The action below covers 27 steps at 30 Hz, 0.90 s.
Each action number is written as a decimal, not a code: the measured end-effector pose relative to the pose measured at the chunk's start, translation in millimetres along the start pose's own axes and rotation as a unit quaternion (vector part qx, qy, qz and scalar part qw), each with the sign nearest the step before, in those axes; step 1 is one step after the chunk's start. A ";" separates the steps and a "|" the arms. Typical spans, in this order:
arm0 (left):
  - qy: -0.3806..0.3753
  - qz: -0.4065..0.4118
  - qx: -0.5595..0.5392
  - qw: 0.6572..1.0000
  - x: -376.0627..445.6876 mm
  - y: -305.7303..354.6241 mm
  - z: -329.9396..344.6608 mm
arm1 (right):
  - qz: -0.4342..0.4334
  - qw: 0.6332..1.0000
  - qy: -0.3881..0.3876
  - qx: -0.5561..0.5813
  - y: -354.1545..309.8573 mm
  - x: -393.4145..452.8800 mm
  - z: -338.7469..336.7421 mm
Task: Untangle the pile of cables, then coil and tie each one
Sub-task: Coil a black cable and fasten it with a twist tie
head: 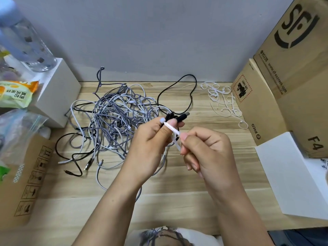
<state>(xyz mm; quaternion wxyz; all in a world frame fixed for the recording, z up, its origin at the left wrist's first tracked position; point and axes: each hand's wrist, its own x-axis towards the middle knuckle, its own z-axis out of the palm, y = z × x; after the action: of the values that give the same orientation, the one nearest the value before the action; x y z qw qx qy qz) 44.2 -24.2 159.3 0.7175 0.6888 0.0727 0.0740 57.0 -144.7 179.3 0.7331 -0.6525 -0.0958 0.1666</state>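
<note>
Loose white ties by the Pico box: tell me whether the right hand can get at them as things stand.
Probably yes, once freed. The loose white ties lie uncovered on the desk, nothing over them. But the right hand pinches a white tie at the black cable that the left hand holds.

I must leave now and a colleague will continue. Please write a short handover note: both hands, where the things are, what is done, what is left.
Left hand: grips a small black cable bundle.
Right hand: pinches a thin white plastic zip tie at that bundle.
Tangled pile of grey braided, white and black cables: on the wooden table, beyond the hands.
Spare white zip ties: far right, beside the cardboard boxes.
Done: no tied cable visible.
Left: finish this tie, then the pile.
</note>
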 end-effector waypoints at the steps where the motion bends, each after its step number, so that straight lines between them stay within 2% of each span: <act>1: -0.005 0.005 0.004 1.000 -1.0 1.0 0.4 | 0.000 1.000 0.002 -0.005 0.4 0.7 0.3; 13: -0.014 0.027 0.092 0.995 -2.0 -5.4 -2.5 | 0.022 0.999 0.026 -0.019 3.5 3.9 1.5; 18: -0.058 0.066 0.220 0.971 -3.1 -5.4 -3.5 | 0.030 0.999 0.024 -0.039 6.6 6.2 -0.3; 20: -0.081 0.073 0.305 0.946 -0.2 -7.4 -5.6 | 0.029 0.995 0.034 -0.088 10.3 8.3 -3.2; 22: -0.121 0.062 0.339 0.931 2.8 -11.7 -8.7 | 0.011 0.979 0.070 -0.190 16.0 11.9 -6.9; 25: -0.221 0.027 0.315 0.923 -0.3 -19.7 -9.3 | -0.019 0.941 0.121 -0.315 23.4 19.2 -13.6; 27: -0.266 0.016 0.283 0.921 -5.2 -24.4 -3.1 | -0.019 0.936 0.097 -0.338 27.4 24.4 -17.6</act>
<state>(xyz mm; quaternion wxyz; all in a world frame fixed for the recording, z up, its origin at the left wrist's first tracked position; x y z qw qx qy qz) 38.7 -23.3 134.8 0.4842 0.8585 -0.1139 -0.1246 82.6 -149.4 148.1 0.4780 -0.8727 -0.0875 0.0467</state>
